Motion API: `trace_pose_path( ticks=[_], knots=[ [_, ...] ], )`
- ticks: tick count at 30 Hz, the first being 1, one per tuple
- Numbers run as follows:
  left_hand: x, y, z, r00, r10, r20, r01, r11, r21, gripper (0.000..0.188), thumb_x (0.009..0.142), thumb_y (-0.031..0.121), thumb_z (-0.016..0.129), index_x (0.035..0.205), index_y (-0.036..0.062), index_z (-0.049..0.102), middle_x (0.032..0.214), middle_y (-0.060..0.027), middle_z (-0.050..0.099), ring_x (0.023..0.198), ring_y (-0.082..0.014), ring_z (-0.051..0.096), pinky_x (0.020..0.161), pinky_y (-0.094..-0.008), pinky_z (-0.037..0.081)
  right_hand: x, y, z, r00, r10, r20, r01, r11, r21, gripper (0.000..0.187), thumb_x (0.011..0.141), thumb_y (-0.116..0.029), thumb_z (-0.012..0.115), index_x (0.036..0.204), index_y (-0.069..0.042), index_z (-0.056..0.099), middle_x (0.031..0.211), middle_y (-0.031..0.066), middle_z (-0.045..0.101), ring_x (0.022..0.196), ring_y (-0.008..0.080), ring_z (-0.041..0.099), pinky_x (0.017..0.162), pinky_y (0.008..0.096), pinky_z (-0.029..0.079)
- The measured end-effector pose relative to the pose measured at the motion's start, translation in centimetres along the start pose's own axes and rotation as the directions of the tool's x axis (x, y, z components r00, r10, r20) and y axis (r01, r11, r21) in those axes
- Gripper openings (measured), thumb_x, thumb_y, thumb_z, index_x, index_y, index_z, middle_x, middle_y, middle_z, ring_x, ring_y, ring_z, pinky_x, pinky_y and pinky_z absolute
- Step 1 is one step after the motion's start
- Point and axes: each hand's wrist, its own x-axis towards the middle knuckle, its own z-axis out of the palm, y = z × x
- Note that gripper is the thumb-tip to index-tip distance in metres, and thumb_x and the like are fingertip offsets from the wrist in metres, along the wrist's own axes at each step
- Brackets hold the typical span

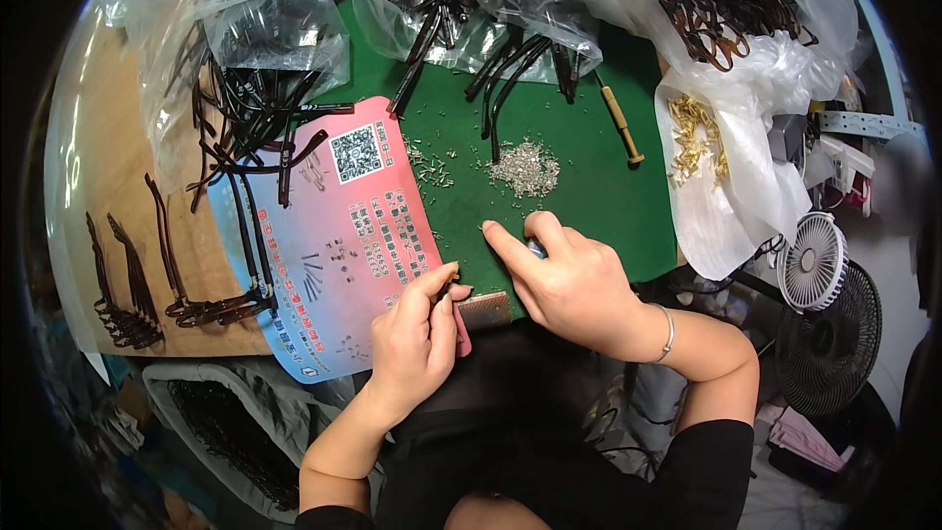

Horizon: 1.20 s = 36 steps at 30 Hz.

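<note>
My left hand (417, 339) is closed in a pinch at the table's front edge. A small dark and gold-coloured piece (453, 277) shows at its fingertips; the fingers hide most of it. My right hand (579, 285) lies over the green mat (608, 226), its index finger reaching toward a pile of tiny silver screws (525, 169). Its other fingers curl round something with a blue end (537, 248), mostly hidden. Between the hands, a flat ridged metal block (486, 310) sits at the edge.
Dark spectacle temples (255, 103) spill from plastic bags along the back. Spectacle frames (211, 309) stand at left beside a pink and blue printed sheet (339, 206). A brass-coloured screwdriver (620, 126) lies at right, near gold-coloured parts (697, 137) on white plastic. Fans (812, 260) stand far right.
</note>
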Motion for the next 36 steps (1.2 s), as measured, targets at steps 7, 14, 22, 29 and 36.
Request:
trace_pose_path(
  ticks=[7, 14, 22, 29, 36],
  knots=[
    [-0.5, 1.1, -0.9, 0.978, -0.204, 0.043, 0.208, 0.942, -0.263, 0.023, 0.091, -0.004, 0.044, 0.113, -0.0039, 0.051, 0.092, -0.0110, 0.067, 0.062, -0.0068, 0.059, 0.055, -0.0215, 0.050, -0.1, -0.2, 0.2, 1.000, 0.015, 0.001, -0.015, 0.999, -0.036, 0.046, 0.069, -0.010, 0.063, 0.115, -0.008, 0.056, 0.083, 0.0072, 0.048, 0.054, 0.0177, 0.053, 0.046, 0.0285, 0.046],
    [0.3, 0.9, -0.4, 0.987, -0.159, 0.029, 0.161, 0.973, -0.164, 0.021, 0.091, -0.002, 0.047, 0.112, -0.0036, 0.051, 0.091, -0.0125, 0.068, 0.059, -0.0075, 0.059, 0.055, -0.0225, 0.050, 0.0, -0.5, 0.1, 1.000, 0.020, -0.008, -0.020, 0.997, -0.070, 0.047, 0.068, -0.008, 0.062, 0.115, -0.006, 0.056, 0.084, 0.0069, 0.049, 0.055, 0.0173, 0.052, 0.046, 0.0282, 0.046],
    [0.2, 0.9, -0.4, 0.989, -0.144, 0.022, 0.145, 0.982, -0.118, 0.021, 0.091, -0.004, 0.047, 0.112, -0.0050, 0.051, 0.092, -0.0113, 0.067, 0.077, -0.0077, 0.060, 0.068, -0.0194, 0.047, -0.1, -0.5, 0.2, 0.999, 0.039, 0.004, -0.038, 0.998, -0.056, 0.045, 0.069, -0.007, 0.065, 0.113, -0.007, 0.058, 0.084, 0.0075, 0.050, 0.056, 0.0179, 0.053, 0.048, 0.0286, 0.046],
    [0.3, 0.1, 0.2, 0.999, -0.038, -0.037, 0.036, 0.998, -0.046, 0.022, 0.089, -0.003, 0.048, 0.111, -0.0045, 0.052, 0.090, -0.0134, 0.068, 0.071, -0.0111, 0.064, 0.063, -0.0235, 0.051, 0.0, -0.2, 0.2, 0.999, -0.033, 0.000, 0.033, 0.991, -0.128, 0.044, 0.070, -0.012, 0.060, 0.114, -0.008, 0.057, 0.080, 0.0046, 0.047, 0.051, 0.0135, 0.050, 0.042, 0.0239, 0.044],
    [0.2, 0.5, 0.0, 0.987, -0.163, -0.010, 0.161, 0.982, -0.101, 0.022, 0.089, -0.003, 0.048, 0.111, -0.0058, 0.053, 0.089, -0.0135, 0.068, 0.083, -0.0141, 0.066, 0.070, -0.0240, 0.051, 0.1, -0.1, 0.5, 0.999, -0.032, 0.001, 0.032, 0.993, -0.111, 0.043, 0.070, -0.011, 0.059, 0.113, -0.008, 0.057, 0.080, 0.0047, 0.047, 0.050, 0.0136, 0.051, 0.041, 0.0238, 0.044]
  ],
)
